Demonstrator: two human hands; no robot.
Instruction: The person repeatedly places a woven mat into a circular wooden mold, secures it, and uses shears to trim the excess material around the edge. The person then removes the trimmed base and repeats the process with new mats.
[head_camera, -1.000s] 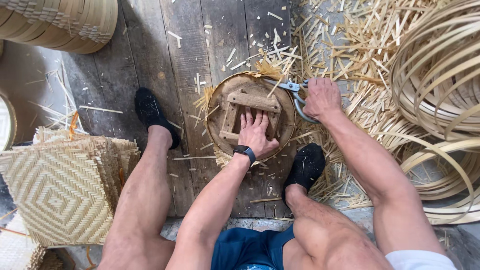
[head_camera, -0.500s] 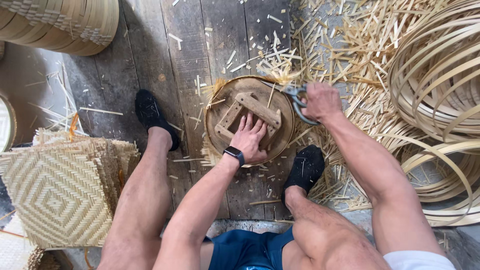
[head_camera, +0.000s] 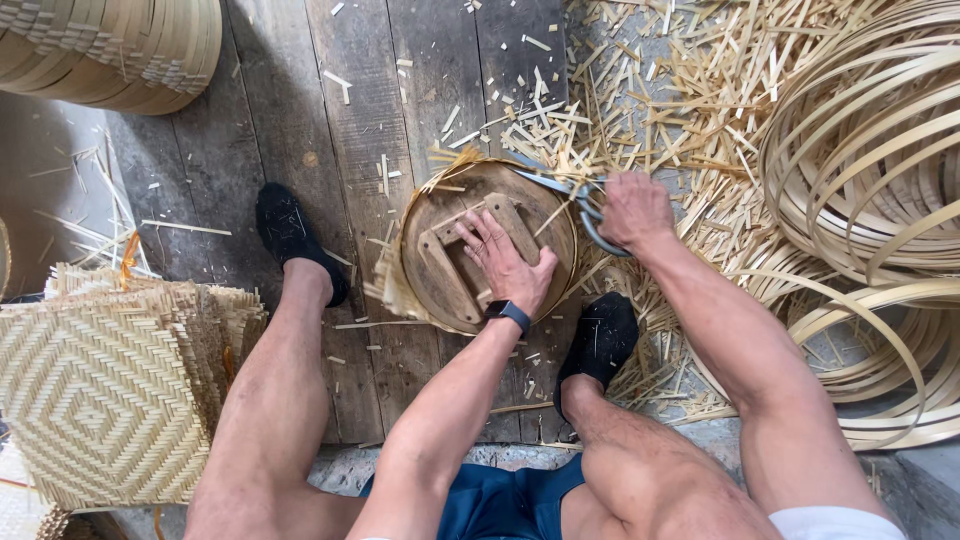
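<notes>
Left hand (head_camera: 510, 262) lay flat, fingers spread, on round wooden mould (head_camera: 480, 250) w/ woven basket rim, on plank floor (head_camera: 350, 130) btwn feet. Right hand (head_camera: 632, 208) gripped scissors (head_camera: 575, 200) at rim.

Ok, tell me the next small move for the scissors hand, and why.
Probably close the scissors on the strip ends sticking past the round form's upper rim: the right hand holds the blades there, while the left hand presses the form flat.
</notes>
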